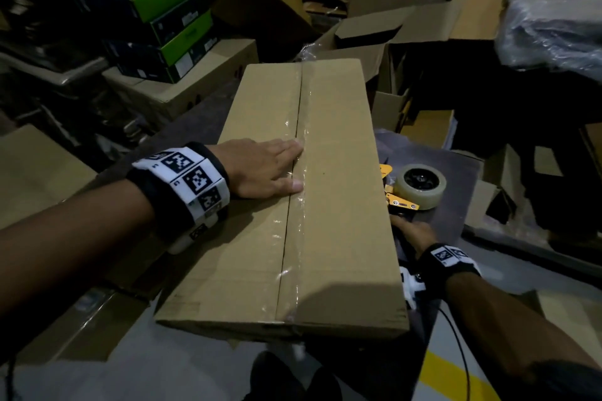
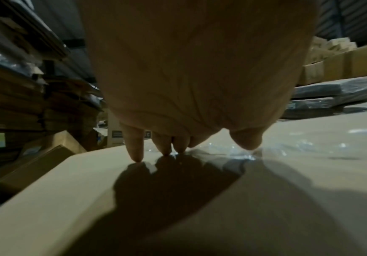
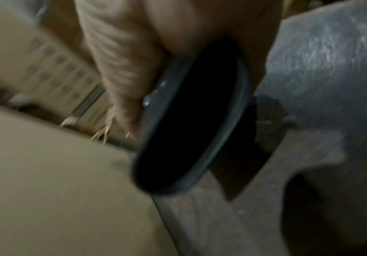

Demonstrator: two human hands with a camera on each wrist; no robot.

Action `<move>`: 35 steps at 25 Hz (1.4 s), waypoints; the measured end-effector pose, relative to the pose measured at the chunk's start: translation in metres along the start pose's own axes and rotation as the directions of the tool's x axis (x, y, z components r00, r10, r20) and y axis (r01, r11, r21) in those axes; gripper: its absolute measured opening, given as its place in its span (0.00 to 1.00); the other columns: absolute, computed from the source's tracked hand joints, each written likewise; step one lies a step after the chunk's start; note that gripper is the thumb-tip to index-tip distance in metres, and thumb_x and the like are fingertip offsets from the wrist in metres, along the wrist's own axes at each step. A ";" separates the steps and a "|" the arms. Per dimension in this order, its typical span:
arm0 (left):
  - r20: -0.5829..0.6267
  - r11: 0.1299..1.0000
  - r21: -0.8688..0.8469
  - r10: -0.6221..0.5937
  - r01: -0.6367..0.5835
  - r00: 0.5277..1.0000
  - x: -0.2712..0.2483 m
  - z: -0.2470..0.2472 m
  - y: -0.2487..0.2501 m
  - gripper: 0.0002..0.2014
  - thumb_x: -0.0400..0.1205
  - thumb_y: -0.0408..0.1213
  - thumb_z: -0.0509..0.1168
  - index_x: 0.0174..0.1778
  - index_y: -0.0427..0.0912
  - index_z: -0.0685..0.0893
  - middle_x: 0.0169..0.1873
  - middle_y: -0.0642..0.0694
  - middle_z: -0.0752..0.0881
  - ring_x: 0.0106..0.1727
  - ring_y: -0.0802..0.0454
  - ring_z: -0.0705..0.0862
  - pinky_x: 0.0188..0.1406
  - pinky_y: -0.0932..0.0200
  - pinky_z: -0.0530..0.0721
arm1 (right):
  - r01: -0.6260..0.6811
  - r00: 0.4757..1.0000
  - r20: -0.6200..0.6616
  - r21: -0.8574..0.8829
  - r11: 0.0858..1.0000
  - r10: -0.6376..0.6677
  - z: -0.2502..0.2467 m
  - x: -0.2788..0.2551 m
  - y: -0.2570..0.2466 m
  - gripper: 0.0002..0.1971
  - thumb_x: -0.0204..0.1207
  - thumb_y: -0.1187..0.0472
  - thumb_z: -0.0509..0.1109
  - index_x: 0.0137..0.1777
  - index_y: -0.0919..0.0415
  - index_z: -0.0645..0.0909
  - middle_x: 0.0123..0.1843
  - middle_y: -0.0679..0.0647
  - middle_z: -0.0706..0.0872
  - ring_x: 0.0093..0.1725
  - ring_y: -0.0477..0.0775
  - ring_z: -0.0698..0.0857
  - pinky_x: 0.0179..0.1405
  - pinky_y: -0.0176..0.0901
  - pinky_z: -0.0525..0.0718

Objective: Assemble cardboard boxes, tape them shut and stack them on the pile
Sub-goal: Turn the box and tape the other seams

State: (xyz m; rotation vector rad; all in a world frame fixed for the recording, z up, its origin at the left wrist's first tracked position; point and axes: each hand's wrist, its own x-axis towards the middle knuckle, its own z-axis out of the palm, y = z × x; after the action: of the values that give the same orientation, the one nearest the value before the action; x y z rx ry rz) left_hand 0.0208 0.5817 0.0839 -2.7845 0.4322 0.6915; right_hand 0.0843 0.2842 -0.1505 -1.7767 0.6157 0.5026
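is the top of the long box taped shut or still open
Taped shut: the cardboard box has both flaps flat and clear tape along its seam, with the left hand pressing there.

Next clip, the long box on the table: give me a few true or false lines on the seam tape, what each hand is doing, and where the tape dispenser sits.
1. Clear tape runs along the centre seam of the cardboard box. True.
2. The left hand grips the tape dispenser. False: it lies flat on the box top, fingers straight, pressing at the taped seam.
3. The tape dispenser lies on the table beside the box's right side. True.
4. The right hand rests on the box top. False: it is low beside the box, holding the dispenser's dark handle.
5. The box flaps stand open. False: they lie closed under the tape.
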 end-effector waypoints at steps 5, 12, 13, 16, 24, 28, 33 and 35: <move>0.098 0.996 0.074 -0.062 0.055 0.993 0.004 -0.004 0.008 0.40 0.82 0.68 0.42 0.83 0.53 0.33 0.84 0.54 0.35 0.85 0.53 0.44 0.79 0.39 0.62 | 0.132 0.986 -0.018 -0.513 0.848 -0.165 -0.008 -0.012 -0.012 0.33 0.68 0.32 0.75 0.52 0.65 0.86 0.52 0.64 0.88 0.49 0.66 0.86 0.48 0.51 0.81; 0.079 0.997 0.039 -0.073 0.070 0.994 -0.020 -0.006 0.022 0.37 0.84 0.65 0.43 0.84 0.53 0.36 0.85 0.51 0.40 0.85 0.50 0.50 0.79 0.42 0.63 | 0.282 0.946 0.012 -0.523 0.804 -0.325 -0.026 -0.053 -0.072 0.17 0.79 0.49 0.73 0.36 0.63 0.84 0.41 0.62 0.89 0.40 0.61 0.88 0.44 0.48 0.86; 0.081 0.998 0.032 -0.056 0.053 0.995 -0.027 -0.006 0.026 0.37 0.84 0.65 0.44 0.85 0.55 0.37 0.85 0.52 0.41 0.85 0.50 0.52 0.79 0.43 0.63 | 0.326 0.940 0.056 -0.433 0.840 -0.336 -0.029 -0.063 -0.084 0.16 0.80 0.54 0.73 0.33 0.62 0.81 0.36 0.61 0.86 0.33 0.58 0.85 0.37 0.46 0.86; 0.094 1.000 -0.011 0.010 -0.009 0.996 -0.054 -0.003 0.036 0.37 0.83 0.66 0.46 0.84 0.58 0.38 0.85 0.53 0.42 0.84 0.49 0.56 0.80 0.43 0.63 | 0.423 0.898 0.206 -0.166 0.891 -0.388 -0.035 -0.117 -0.139 0.16 0.84 0.64 0.68 0.33 0.61 0.76 0.31 0.59 0.80 0.23 0.51 0.78 0.25 0.38 0.79; 0.009 0.996 -0.007 0.091 -0.091 0.996 -0.118 0.033 0.066 0.46 0.76 0.75 0.38 0.85 0.49 0.42 0.85 0.50 0.42 0.84 0.51 0.52 0.79 0.46 0.64 | 0.150 0.717 0.693 -0.055 0.987 -0.070 0.033 -0.226 -0.209 0.11 0.85 0.58 0.64 0.46 0.65 0.82 0.37 0.59 0.88 0.34 0.54 0.88 0.40 0.43 0.92; -0.167 0.997 0.014 0.074 -0.073 0.983 -0.124 0.065 0.068 0.48 0.76 0.76 0.32 0.85 0.47 0.40 0.85 0.45 0.41 0.85 0.49 0.48 0.78 0.48 0.62 | 0.060 0.737 0.665 -0.236 0.970 0.116 0.091 -0.212 -0.193 0.12 0.86 0.56 0.62 0.52 0.67 0.78 0.37 0.65 0.87 0.39 0.59 0.88 0.43 0.54 0.91; -0.316 0.997 -0.044 0.042 -0.059 0.948 -0.124 0.091 0.069 0.42 0.82 0.70 0.33 0.85 0.44 0.55 0.84 0.43 0.56 0.84 0.45 0.58 0.73 0.45 0.64 | 0.010 0.807 0.574 -0.245 0.969 0.137 0.117 -0.180 -0.210 0.14 0.85 0.62 0.58 0.62 0.74 0.72 0.39 0.70 0.89 0.37 0.65 0.89 0.32 0.65 0.88; -0.339 0.995 -0.047 0.063 -0.084 0.938 -0.121 0.096 0.066 0.42 0.82 0.70 0.34 0.85 0.43 0.56 0.84 0.42 0.57 0.83 0.45 0.58 0.73 0.45 0.63 | 0.014 0.838 0.538 -0.190 0.982 0.092 0.120 -0.168 -0.222 0.19 0.84 0.64 0.57 0.69 0.76 0.70 0.38 0.70 0.89 0.34 0.66 0.90 0.28 0.63 0.89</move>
State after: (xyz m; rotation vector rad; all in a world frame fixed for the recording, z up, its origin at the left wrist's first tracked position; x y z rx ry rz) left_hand -0.1440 0.5765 0.0496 -2.9641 0.5909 0.2385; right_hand 0.0917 0.4764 0.0837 -1.6827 0.2033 1.0805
